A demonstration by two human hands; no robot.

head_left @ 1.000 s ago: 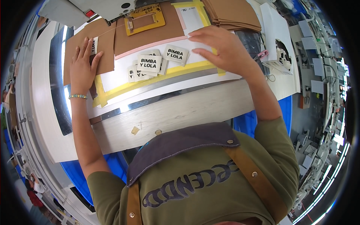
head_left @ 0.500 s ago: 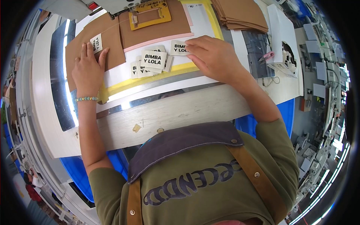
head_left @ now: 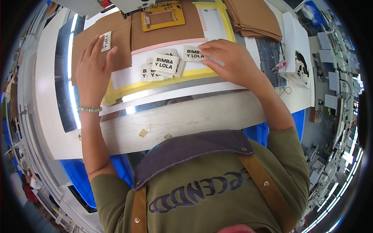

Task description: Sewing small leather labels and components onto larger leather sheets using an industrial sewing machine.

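Observation:
My left hand lies with its fingers spread over the left brown panel, beside a white label with dark print. My right hand reaches in from the right, fingers and thumb apart. Its fingertips meet the right edge of another white printed label, partly covering it. Between the hands, several matching labels form a loose overlapping pile on the white sheet. Behind them, a yellow template frame rests on a second brown panel edged with a pink strip.
A sewing machine overhangs the far left, with a thread running across the panels. Brown sheets are stacked at the far right. Beside them stand a white box and pink thread snips. Yellow tape borders the white sheet.
My left fingers have shifted slightly off the label on the brown panel. My right thumb has moved apart from the fingers, uncovering more of its label. The whole view has shifted a little.

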